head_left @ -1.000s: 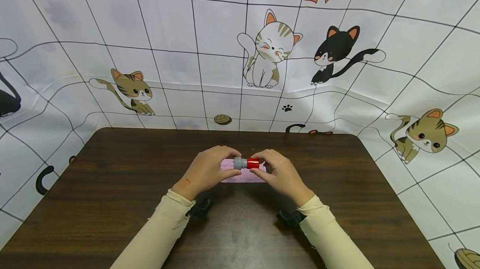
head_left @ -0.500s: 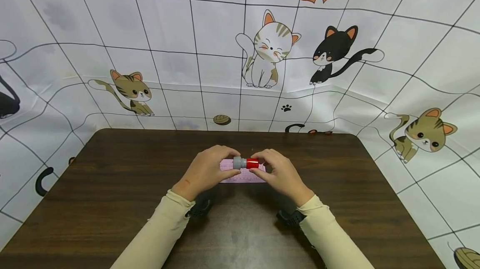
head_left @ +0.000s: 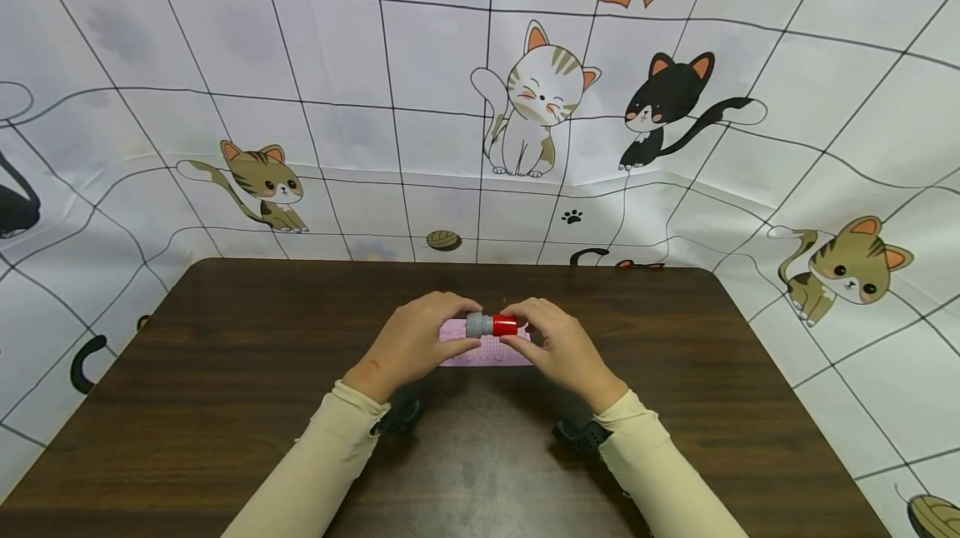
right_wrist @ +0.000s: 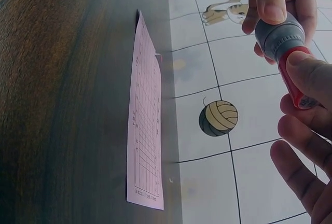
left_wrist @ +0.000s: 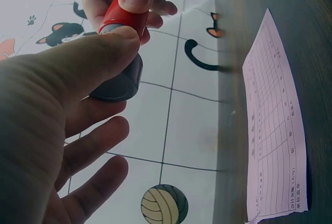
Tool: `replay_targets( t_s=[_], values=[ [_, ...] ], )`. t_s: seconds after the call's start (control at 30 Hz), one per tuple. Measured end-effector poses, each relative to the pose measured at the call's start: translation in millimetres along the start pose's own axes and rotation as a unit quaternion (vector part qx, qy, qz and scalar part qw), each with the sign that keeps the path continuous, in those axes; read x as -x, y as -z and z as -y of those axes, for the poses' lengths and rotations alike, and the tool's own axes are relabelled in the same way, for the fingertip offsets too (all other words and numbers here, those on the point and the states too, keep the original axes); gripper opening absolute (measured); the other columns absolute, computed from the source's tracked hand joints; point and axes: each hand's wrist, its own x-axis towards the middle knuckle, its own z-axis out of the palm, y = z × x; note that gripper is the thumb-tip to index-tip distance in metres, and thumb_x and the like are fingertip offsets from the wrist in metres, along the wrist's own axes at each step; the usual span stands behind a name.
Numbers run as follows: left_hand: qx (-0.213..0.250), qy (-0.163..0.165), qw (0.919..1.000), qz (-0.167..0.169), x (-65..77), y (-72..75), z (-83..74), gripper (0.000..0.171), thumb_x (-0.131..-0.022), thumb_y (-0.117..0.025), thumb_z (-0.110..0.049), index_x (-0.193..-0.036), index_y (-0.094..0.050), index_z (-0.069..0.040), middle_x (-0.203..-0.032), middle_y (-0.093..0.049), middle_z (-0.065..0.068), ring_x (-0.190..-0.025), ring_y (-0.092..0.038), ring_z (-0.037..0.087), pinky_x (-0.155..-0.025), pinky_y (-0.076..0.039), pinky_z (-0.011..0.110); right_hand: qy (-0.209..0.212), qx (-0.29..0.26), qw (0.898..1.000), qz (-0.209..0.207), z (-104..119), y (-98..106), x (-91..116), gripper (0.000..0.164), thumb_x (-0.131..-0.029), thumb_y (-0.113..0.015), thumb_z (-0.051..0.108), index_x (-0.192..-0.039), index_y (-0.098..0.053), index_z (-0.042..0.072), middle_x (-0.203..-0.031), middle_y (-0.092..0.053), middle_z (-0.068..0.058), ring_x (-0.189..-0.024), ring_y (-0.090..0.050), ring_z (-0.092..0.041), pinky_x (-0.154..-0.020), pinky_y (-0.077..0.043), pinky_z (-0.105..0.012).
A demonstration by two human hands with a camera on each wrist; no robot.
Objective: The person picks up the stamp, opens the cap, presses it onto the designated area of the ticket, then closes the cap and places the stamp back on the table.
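A small stamp, grey at one end and red at the other, is held level between both hands above a pink printed slip (head_left: 487, 353). My left hand (head_left: 412, 340) pinches its grey end (right_wrist: 280, 35) between thumb and fingers. My right hand (head_left: 561, 346) pinches the red end (head_left: 505, 326) the same way. In the left wrist view the thumb hides part of the join between grey and red. The right wrist view shows a speckled face at the tip of the red end. The other fingers of both hands are spread loosely beneath.
The slip lies on a dark wooden table (head_left: 247, 388), its far part covered by the hands and stamp in the head view. Behind the table hangs a white grid-patterned cloth (head_left: 435, 47) printed with cats. Dark straps circle both wrists.
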Motion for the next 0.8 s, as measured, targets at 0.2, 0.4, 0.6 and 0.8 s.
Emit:
replay_targets(
  t_s=[0.2, 0.4, 0.6, 0.8],
  values=[
    [0.002, 0.004, 1.0000, -0.006, 0.4, 0.4, -0.5, 0.045, -0.082, -0.090, -0.031, -0.120, -0.072, -0.016, -0.119, -0.073, -0.001, -0.109, -0.069, 0.019, -0.095, -0.058, 0.043, 0.002, 0.003, 1.000, -0.008, 1.5, 1.4, 0.6, 0.032, -0.089, -0.084, 0.018, -0.117, -0.071, 0.012, -0.105, -0.068, 0.001, -0.091, -0.064, -0.024, -0.068, -0.058, -0.027],
    [0.004, 0.005, 1.0000, -0.005, 0.7, 0.2, -0.2, 0.045, -0.083, -0.090, -0.031, -0.120, -0.071, -0.016, -0.119, -0.073, 0.000, -0.109, -0.068, 0.020, -0.096, -0.058, 0.044, -0.001, 0.000, 1.000, -0.007, 0.1, 0.5, 0.3, 0.032, -0.088, -0.085, 0.018, -0.116, -0.071, 0.011, -0.104, -0.068, 0.001, -0.091, -0.066, -0.026, -0.069, -0.060, -0.032],
    [0.002, -0.006, 1.0000, -0.005, 0.6, -1.6, 2.2, 0.043, -0.085, -0.088, -0.029, -0.122, -0.070, -0.015, -0.118, -0.072, 0.000, -0.108, -0.068, 0.019, -0.095, -0.058, 0.043, -0.005, -0.004, 1.000, 0.003, 1.5, 1.0, -0.3, 0.033, -0.089, -0.084, 0.016, -0.118, -0.070, 0.011, -0.107, -0.069, 0.000, -0.091, -0.066, -0.025, -0.070, -0.061, -0.034],
    [0.001, 0.003, 1.0000, 0.002, 0.2, -2.1, 1.3, 0.044, -0.085, -0.088, -0.028, -0.124, -0.070, -0.015, -0.120, -0.072, 0.000, -0.110, -0.069, 0.019, -0.096, -0.058, 0.043, -0.005, -0.003, 1.000, 0.003, 1.5, 0.9, -0.3, 0.033, -0.089, -0.083, 0.014, -0.119, -0.070, 0.011, -0.109, -0.069, -0.001, -0.091, -0.065, -0.021, -0.070, -0.062, -0.037]
  ],
)
